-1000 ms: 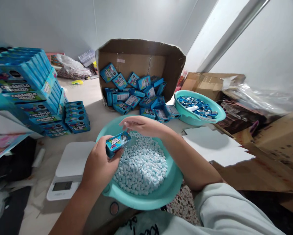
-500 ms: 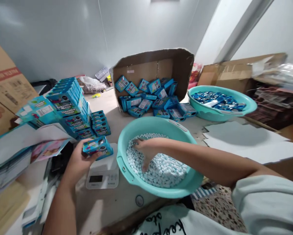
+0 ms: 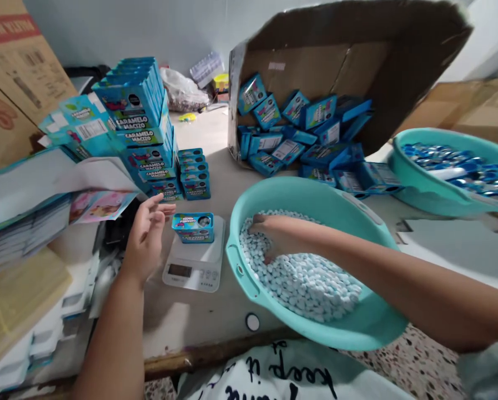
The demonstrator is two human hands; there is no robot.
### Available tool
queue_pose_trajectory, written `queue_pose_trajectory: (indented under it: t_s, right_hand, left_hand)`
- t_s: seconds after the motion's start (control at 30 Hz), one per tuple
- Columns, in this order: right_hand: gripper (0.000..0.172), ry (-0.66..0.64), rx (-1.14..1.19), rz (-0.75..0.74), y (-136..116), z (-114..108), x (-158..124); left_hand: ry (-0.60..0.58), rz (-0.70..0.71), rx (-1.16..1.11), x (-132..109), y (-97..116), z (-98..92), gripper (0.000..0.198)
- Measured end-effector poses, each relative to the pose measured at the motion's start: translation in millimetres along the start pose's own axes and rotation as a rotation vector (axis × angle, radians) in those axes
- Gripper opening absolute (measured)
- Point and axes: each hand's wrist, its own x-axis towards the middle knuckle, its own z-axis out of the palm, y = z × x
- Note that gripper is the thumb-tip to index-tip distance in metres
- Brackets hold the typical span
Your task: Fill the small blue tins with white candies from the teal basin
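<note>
A small blue candy box (image 3: 194, 228) stands on the white kitchen scale (image 3: 194, 266), its round window facing up. Just left of the box, my left hand (image 3: 146, 239) is open and empty, fingers apart and not touching it. My right hand (image 3: 269, 234) reaches into a turquoise basin (image 3: 249, 289) of pale blue candies (image 3: 315, 289). Its thumb and fingers are apart, with the fingertips partly sunk among the candies. Whether any candies lie under the palm is hidden.
Stacked blue boxes (image 3: 144, 133) and a shorter stack (image 3: 196, 178) stand behind the scale. A tipped carton (image 3: 307, 61) holds more boxes. At the right is a second turquoise basin (image 3: 432, 200) with blue-and-silver pieces. Flattened packaging (image 3: 28, 244) lies at left.
My left hand has set the candy box down on the scale, let go and drawn off to the left. My right hand stays in the basin. The view has shifted closer.
</note>
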Motion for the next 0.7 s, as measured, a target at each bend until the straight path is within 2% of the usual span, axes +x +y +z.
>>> queue_pose_trajectory:
  t_s: [0.17,0.27,0.4,0.57,0.7]
  right_hand:
    - [0.064,-0.024,0.013,0.031,-5.0,-5.1,0.8]
    - [0.059,-0.046,0.018,0.034,-4.4,-6.5,2.1]
    - [0.06,-0.038,0.032,0.036,0.1,-4.7,5.1]
    - [0.062,-0.028,0.018,0.028,5.8,-0.3,8.2]
    - [0.059,-0.032,0.015,0.027,2.8,-1.7,5.9]
  left_hand:
    - [0.047,-0.088,0.327,3.0,-8.1,0.1,0.042]
    - [-0.057,-0.137,0.492,4.7,-12.7,0.7,0.041]
    - [-0.157,-0.288,0.578,8.8,-14.8,4.5,0.038]
    - [-0.224,-0.314,0.703,13.6,-14.4,8.3,0.024]
    - [-0.226,-0.353,0.741,13.0,-13.8,7.8,0.025]
